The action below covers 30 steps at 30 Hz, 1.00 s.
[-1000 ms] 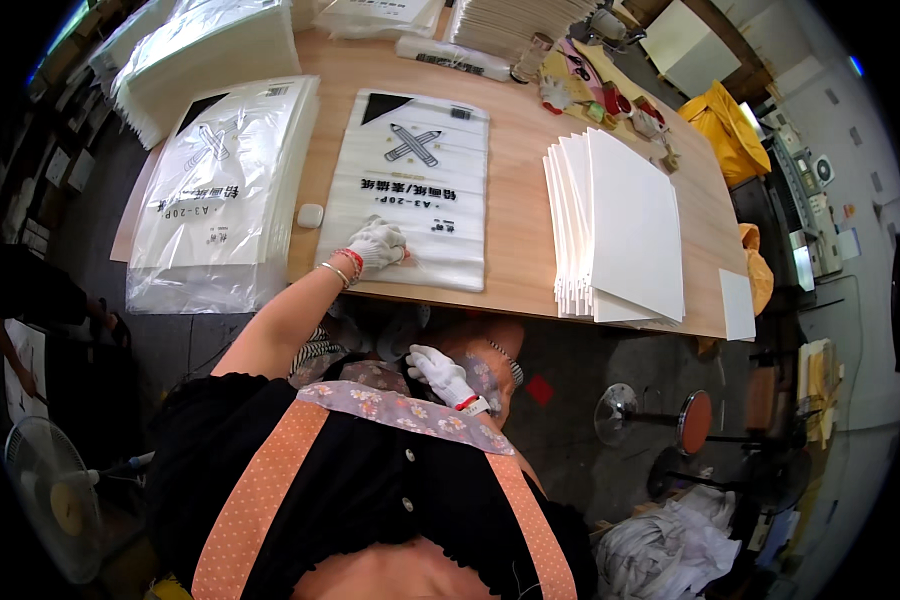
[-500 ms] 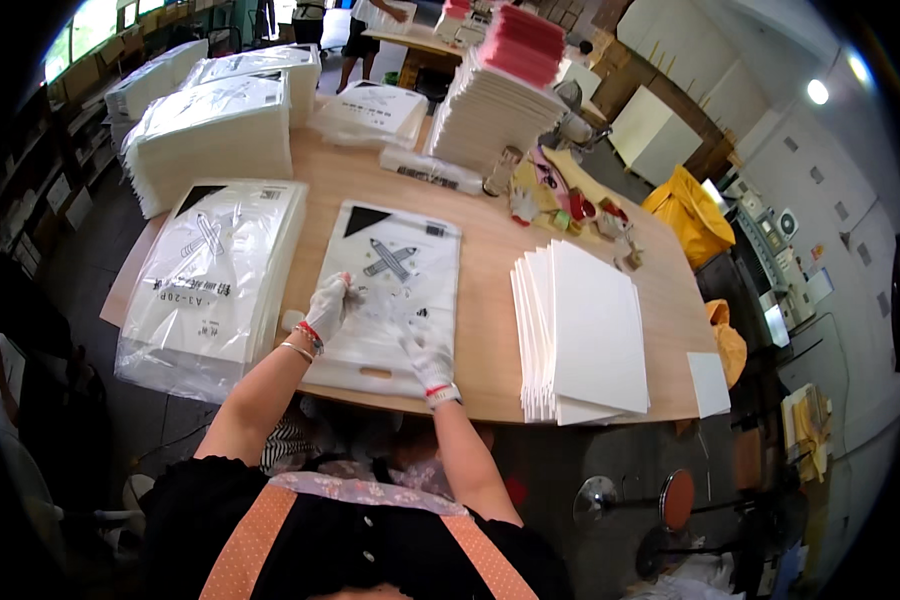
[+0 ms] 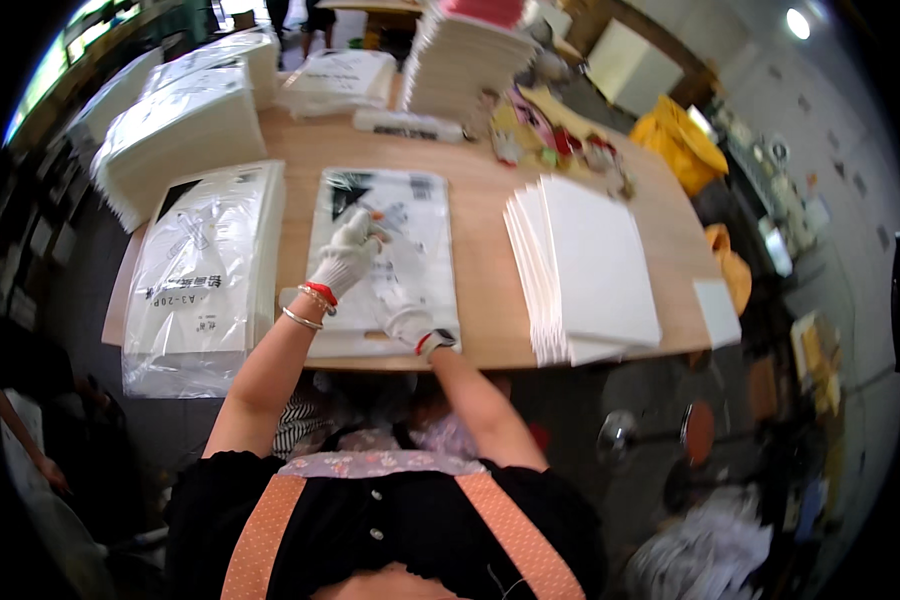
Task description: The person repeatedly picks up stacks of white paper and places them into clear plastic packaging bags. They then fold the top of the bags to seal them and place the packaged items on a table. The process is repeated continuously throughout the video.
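Note:
In front of me on the table lies a flat printed plastic bag [image 3: 425, 225] with a black corner and a pencil drawing. The bag looks white from what is inside or under it, and a cut-out handle slot shows at its near edge. My left hand [image 3: 348, 250], in a white knit glove, rests over the bag's upper middle with fingers partly bent; whether it pinches the film is unclear. Gloved as well, my right hand [image 3: 408, 322] lies on the bag's lower right part, its fingers blurred against the white.
Left of the bag sits a stack of filled printed bags [image 3: 195, 275]. Fanned white boards [image 3: 600, 270] stand to the right. Further back are bagged stacks [image 3: 185, 125], a tall white pile [image 3: 465, 65], a clear roll [image 3: 408, 125] and cloth scraps [image 3: 550, 130]. Another person's arm [image 3: 30, 440] shows at the left.
My left hand has slid up the bag, away from me, and now covers much of the pencil drawing. My right hand stays near the lower right part. The whole view has shifted.

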Motion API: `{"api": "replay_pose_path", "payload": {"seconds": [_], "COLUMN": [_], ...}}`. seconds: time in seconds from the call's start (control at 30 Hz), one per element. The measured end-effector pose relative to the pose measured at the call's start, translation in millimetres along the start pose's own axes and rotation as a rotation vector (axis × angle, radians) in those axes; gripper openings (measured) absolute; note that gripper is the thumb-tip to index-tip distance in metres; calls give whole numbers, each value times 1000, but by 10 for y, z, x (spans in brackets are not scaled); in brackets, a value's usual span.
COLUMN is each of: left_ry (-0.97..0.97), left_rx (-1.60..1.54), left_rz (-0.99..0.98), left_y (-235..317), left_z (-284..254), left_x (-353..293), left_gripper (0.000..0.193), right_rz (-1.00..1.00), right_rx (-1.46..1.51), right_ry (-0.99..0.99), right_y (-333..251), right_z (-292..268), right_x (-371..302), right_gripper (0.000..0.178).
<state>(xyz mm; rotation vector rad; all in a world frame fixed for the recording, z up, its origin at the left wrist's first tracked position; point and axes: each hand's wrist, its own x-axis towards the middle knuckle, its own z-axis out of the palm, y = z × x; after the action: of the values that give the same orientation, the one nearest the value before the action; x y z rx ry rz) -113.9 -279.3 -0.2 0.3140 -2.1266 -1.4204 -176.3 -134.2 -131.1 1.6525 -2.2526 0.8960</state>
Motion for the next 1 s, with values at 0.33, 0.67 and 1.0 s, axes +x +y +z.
{"api": "replay_pose_path", "payload": {"seconds": [0.33, 0.67, 1.0], "left_ry": [410, -603, -586], "left_rx": [121, -415, -948], "left_rz": [341, -159, -718], "left_y": [474, 622, 469], "left_z": [39, 1288, 1578], "left_x": [-961, -1421, -1252], "left_gripper": [35, 13, 33], "right_rz": [480, 628, -41], "right_rx": [-492, -373, 185], "right_ry": [-149, 187, -160], "right_y": [869, 1606, -591], "right_z": [-2911, -3007, -2988], "right_x": [-1018, -1110, -1303], "right_gripper": [74, 16, 26]}}
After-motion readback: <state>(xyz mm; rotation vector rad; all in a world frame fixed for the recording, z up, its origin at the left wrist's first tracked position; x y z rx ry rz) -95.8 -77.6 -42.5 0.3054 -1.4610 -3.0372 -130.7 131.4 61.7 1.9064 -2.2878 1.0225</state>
